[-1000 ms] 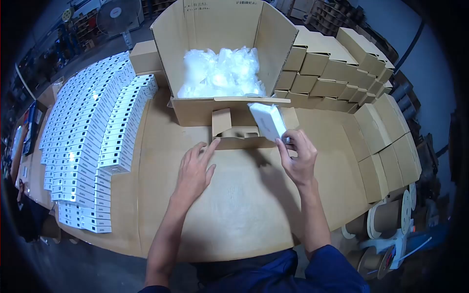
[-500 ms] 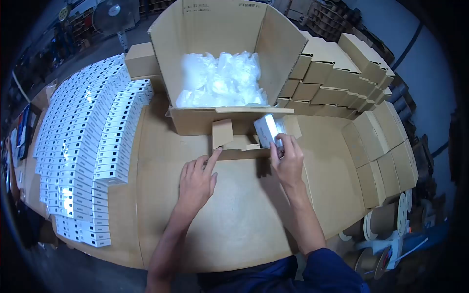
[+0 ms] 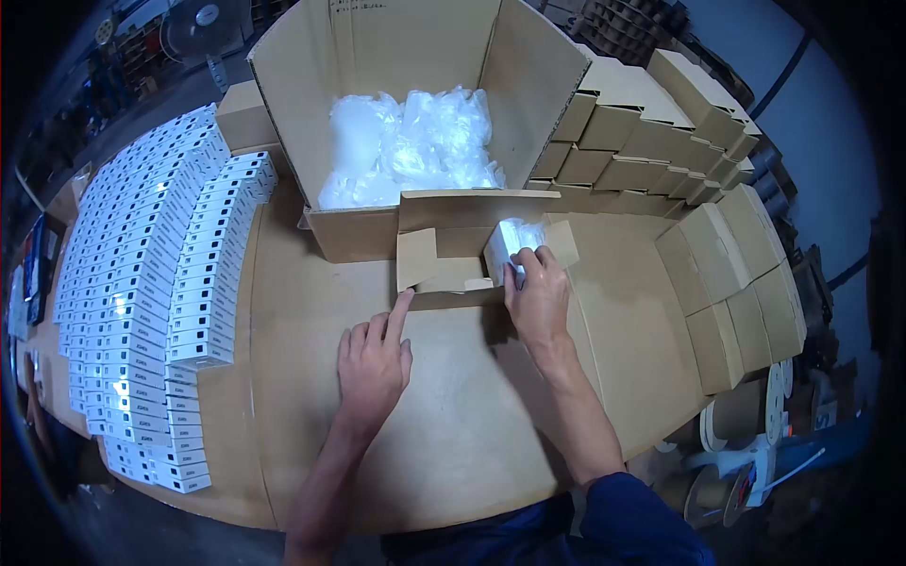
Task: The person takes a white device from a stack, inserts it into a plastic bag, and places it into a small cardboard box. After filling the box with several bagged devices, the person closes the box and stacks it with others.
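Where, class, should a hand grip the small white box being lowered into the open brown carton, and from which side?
Grip the small white box across its two narrow long sides, coming from above and the near side, as the right hand does. It stands tilted in the open brown carton, so only its upper end is free; the carton's walls block the other sides.

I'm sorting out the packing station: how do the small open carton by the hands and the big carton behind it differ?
The small open carton is low and shallow; the big carton stands much taller and wider. The small carton takes a single white box, pressed in by the right hand; the big carton holds a heap of clear plastic bags. The left hand touches only the small carton's front edge. Both are plain brown cardboard, flaps open.
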